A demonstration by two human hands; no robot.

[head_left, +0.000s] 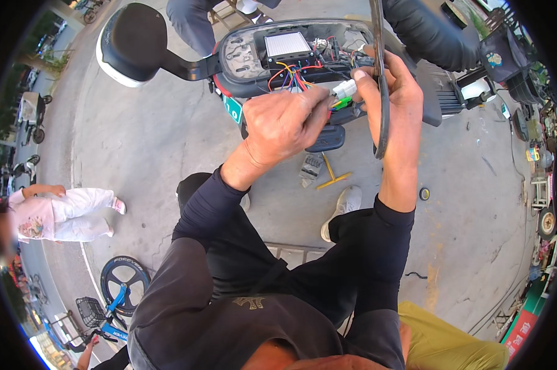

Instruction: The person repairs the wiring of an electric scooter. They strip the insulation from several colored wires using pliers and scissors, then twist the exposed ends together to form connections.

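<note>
My hands are close together, fingers bent in around a white connector [344, 89]; my left hand [281, 123] pinches at its left end, my right hand [403, 87] at its right end, though my fingers hide their exact hold; the connector sits at the near edge of the scooter's open compartment [240, 52]; a green connector [342, 103] is just below it; coloured wires [298, 81] run from a silver box [287, 44] toward my left hand; a yellow T-shaped tool [334, 180] lies on the ground [463, 234] beyond my feet.
</note>
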